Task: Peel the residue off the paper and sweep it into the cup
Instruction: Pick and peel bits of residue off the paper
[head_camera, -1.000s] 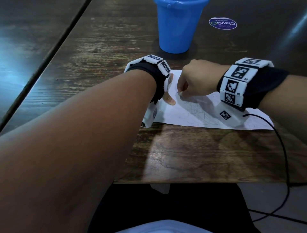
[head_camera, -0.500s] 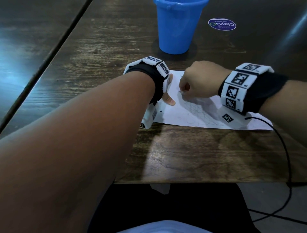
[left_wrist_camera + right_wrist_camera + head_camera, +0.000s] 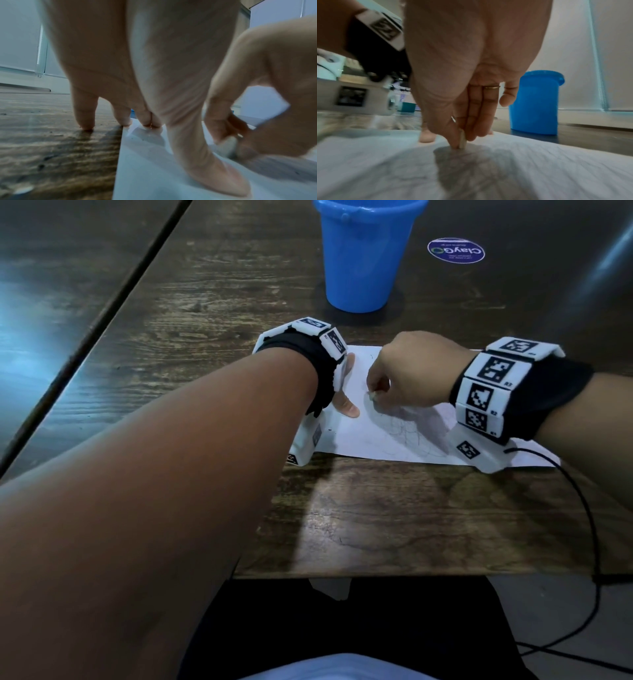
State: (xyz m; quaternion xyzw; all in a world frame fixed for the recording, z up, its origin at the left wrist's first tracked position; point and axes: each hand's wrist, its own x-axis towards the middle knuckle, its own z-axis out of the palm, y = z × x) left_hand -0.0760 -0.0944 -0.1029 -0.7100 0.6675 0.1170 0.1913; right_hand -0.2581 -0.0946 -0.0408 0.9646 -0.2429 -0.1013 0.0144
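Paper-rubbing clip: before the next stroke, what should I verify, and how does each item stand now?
1. Paper held flat: ok, left hand presses it with straight fingers.
2. Right hand grips a tool: ok, it pinches a small pale piece, apparently an eraser.
3. Piece touching the paper: ok.
4. Blue cup upright, beyond the paper: ok.
5. Loose residue gathered for sweeping: cannot tell, too blurred.
6. Cable off the paper: not ok.

On the bench (image 3: 394,525) were one blue cup (image 3: 364,254), one scribbled paper sheet (image 3: 370,436) before it, one round sticker (image 3: 455,250) beside it, and two hands.
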